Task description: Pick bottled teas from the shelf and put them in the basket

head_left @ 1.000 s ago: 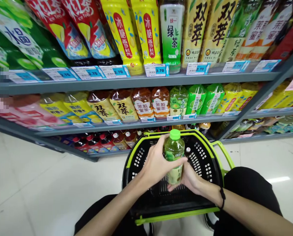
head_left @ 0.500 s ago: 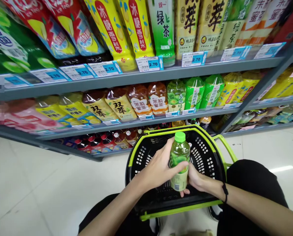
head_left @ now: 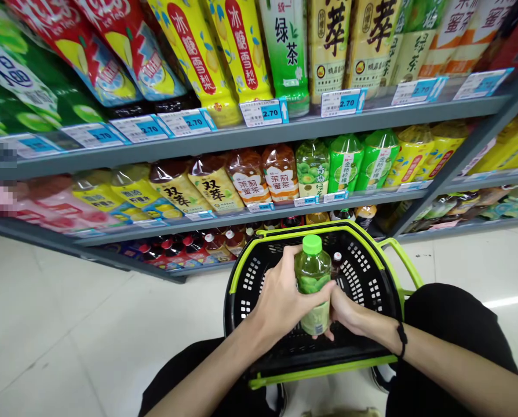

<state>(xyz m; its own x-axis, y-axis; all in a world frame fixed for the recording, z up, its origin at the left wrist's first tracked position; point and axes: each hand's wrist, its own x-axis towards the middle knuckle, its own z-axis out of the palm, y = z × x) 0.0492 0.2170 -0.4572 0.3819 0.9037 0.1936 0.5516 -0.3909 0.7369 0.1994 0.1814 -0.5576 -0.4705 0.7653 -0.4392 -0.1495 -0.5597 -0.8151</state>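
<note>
A green-capped drink bottle [head_left: 313,284] with a green label stands nearly upright between my two hands, above the shopping basket. My left hand [head_left: 283,292] wraps round its left side, with the thumb across the front. From the right, my right hand [head_left: 346,310] supports it low down, its fingers partly hidden behind and under the bottle. Below is the black shopping basket [head_left: 252,272] with lime-green rims, on the floor between my knees. Inside it, a dark bottle with a white cap [head_left: 337,260] shows behind the held bottle.
Ahead, a grey shelf rack [head_left: 259,139] carries rows of bottled drinks with blue-and-white price tags [head_left: 265,113]. The lime-green basket handle [head_left: 402,266] sticks out to the right. Pale floor tiles [head_left: 46,330] lie at the left. My black-clad knees flank the basket.
The bottle has turned a little in my hands and shifted slightly left. The white-capped bottle in the basket shows more now. The view has shifted slightly.
</note>
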